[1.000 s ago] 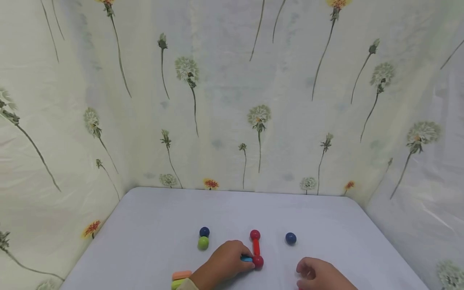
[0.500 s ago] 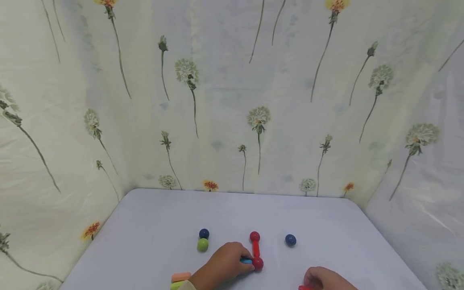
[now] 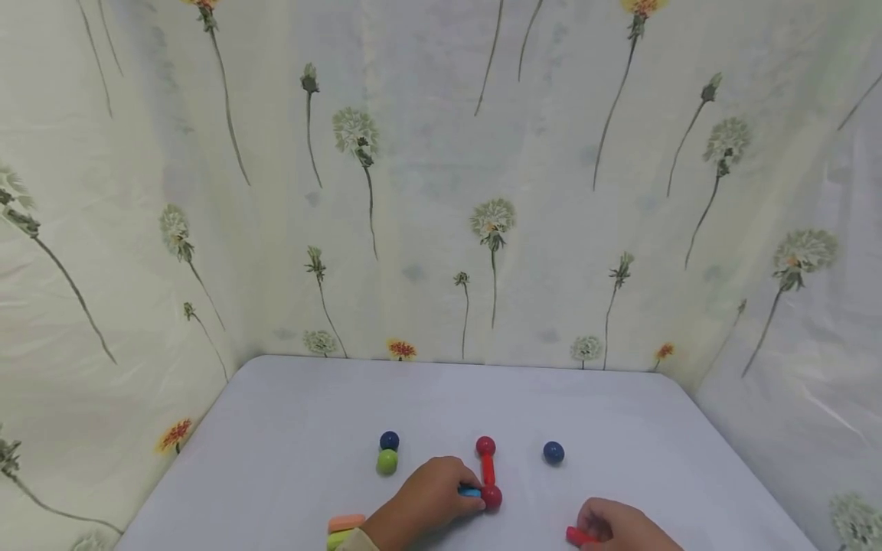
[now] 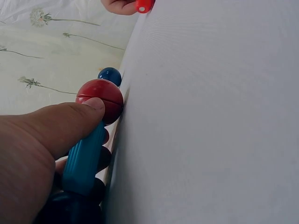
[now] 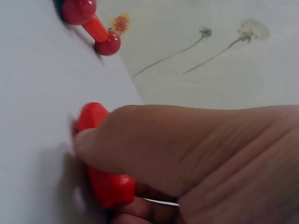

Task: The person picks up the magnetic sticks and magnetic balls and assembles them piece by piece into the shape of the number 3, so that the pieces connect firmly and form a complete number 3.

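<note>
My left hand (image 3: 434, 491) pinches a ridged blue rod (image 4: 84, 161) lying crosswise; my right hand (image 3: 618, 525) grips a red rod (image 5: 111, 189) pointing left.

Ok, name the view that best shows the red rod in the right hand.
Right wrist view: the red rod looks largest there, both ends visible, though the right hand covers its middle. The head view shows one end sticking out; the left wrist view, only a holed end at the top edge.
</note>
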`<state>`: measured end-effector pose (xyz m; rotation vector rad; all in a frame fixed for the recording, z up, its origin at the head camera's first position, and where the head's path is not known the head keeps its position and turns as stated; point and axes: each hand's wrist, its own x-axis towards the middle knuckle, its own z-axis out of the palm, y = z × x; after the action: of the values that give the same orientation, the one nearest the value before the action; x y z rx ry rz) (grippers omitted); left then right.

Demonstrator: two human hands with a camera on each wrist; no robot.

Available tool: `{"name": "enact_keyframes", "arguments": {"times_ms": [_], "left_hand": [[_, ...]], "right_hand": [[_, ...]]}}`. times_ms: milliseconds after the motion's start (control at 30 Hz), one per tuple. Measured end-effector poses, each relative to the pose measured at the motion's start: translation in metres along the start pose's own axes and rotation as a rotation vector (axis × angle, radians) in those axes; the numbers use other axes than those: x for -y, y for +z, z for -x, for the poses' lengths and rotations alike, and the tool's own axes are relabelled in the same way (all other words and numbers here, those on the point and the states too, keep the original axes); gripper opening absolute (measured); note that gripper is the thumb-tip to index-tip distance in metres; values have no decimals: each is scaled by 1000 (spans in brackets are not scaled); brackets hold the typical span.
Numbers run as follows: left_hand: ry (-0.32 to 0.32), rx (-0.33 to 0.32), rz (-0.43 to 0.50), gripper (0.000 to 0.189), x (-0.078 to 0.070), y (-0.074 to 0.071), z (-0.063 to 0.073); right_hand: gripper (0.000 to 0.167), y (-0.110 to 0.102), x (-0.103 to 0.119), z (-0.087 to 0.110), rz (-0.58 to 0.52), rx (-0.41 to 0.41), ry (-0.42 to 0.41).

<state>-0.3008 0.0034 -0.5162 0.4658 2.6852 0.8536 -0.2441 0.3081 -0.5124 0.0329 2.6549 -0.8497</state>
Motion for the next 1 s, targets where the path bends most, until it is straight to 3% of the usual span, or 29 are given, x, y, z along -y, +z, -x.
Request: {"name": "enact_keyframes", "arguments": {"times_ms": [100,267,433,667,800,1000], "left_hand": [[8,4,11,22,0,1,1],[8,8,27,21,0,1,2],[-8,7,35,22,-1,0,2],[-7,-3,27,23,-1,-2,2],[5,-2,14,22,1,-2,2],[14,10,40,21,1,-1,0]], "right_hand": [[21,2,5,-2,28,-45,44],[23,9,16,-5,60,-128,43],[23,19,30,-11,26,-199,64],[27,34,54,-19,-80,-242,142],[25,42,66,-22,-40,-270,120],[23,45,82,-25,-22,-273,149]]}}
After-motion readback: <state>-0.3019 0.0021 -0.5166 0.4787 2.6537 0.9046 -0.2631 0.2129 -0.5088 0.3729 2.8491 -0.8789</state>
